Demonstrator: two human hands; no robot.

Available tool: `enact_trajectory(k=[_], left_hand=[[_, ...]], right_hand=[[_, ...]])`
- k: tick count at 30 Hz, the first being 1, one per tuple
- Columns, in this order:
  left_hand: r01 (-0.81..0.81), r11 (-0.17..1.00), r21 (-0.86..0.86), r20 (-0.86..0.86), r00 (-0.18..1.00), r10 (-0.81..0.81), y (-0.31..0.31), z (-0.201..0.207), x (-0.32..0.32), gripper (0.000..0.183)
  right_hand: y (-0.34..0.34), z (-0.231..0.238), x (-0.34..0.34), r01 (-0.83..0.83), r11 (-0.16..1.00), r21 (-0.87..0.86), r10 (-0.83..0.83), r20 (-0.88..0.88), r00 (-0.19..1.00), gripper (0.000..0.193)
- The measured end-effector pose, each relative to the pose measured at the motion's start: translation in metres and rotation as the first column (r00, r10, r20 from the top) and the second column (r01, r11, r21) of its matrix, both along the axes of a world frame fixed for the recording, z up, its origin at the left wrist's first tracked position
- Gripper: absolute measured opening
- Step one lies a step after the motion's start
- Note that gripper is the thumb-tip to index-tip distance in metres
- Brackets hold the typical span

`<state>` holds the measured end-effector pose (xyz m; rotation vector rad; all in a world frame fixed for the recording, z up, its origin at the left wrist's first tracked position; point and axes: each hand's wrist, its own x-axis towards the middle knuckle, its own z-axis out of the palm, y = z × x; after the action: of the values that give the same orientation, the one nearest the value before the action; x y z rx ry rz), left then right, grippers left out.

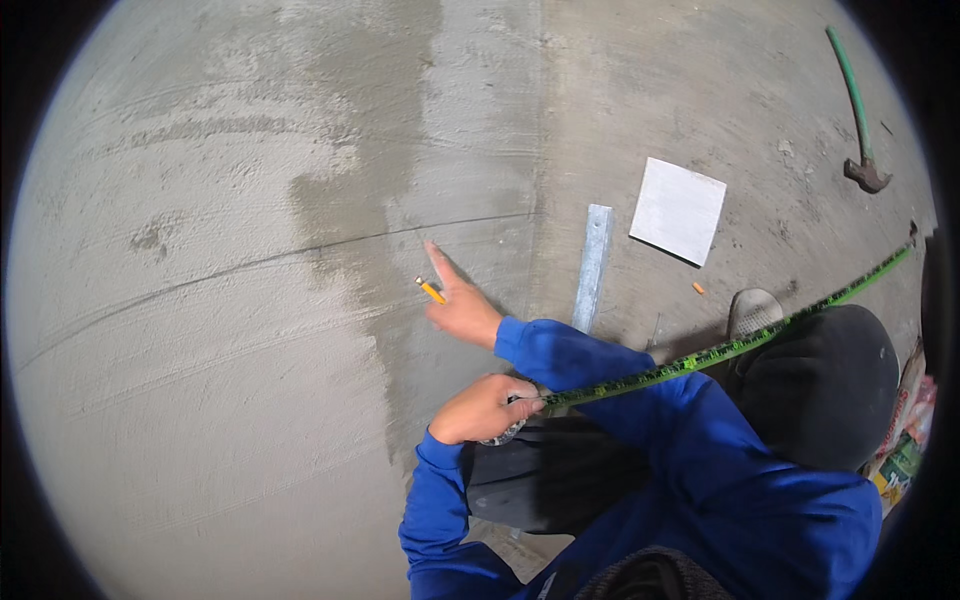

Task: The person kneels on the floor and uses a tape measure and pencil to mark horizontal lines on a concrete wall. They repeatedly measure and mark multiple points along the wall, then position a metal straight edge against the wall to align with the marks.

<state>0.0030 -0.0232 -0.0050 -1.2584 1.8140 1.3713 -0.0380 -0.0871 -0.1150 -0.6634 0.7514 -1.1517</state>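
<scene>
My right hand (462,305) reaches across to the grey plastered surface, its index finger stretched toward a dark drawn line (300,250). A short yellow pencil (432,291) is gripped in its curled fingers. Below it, my left hand (485,408) is closed around a tape measure (504,434), whose case is mostly hidden under the palm. From that hand the green blade (690,362) runs up to the right, over my right sleeve and past my knee, to the far right edge.
A pale metal strip (593,265) and a white square tile (678,210) lie to the right. Farther off is a claw hammer (858,120) with a green handle. A small orange piece (698,288) lies near my shoe (754,312). Colourful bags (900,460) stand at the right edge.
</scene>
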Motion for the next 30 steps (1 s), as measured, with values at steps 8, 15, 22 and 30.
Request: enact_trajectory(k=[8, 15, 22, 30], left_hand=[[0.013, 1.000, 0.016, 0.044, 0.999, -0.014, 0.001, -0.001, -0.003, 0.023], [0.120, 0.985, 0.120, 0.055, 0.990, -0.127, -0.004, 0.009, -0.012, 0.023], [-0.098, 0.986, -0.136, -0.346, 0.937, 0.045, -0.002, 0.034, 0.007, 0.021], [-0.348, 0.896, -0.278, -0.568, 0.811, 0.139, -0.009, 0.024, 0.037, 0.032]], right_hand=[[0.001, 0.003, -0.008, -0.055, 0.998, 0.015, 0.051, 0.183, 0.982, 0.094], [-0.008, 0.031, -0.016, 0.238, 0.901, -0.364, -0.310, -0.153, 0.938, 0.079], [-0.004, 0.084, -0.064, 0.166, 0.874, -0.458, -0.085, 0.192, 0.978, 0.039], [-0.065, 0.151, -0.113, 0.252, 0.796, -0.551, -0.264, 0.059, 0.963, 0.048]])
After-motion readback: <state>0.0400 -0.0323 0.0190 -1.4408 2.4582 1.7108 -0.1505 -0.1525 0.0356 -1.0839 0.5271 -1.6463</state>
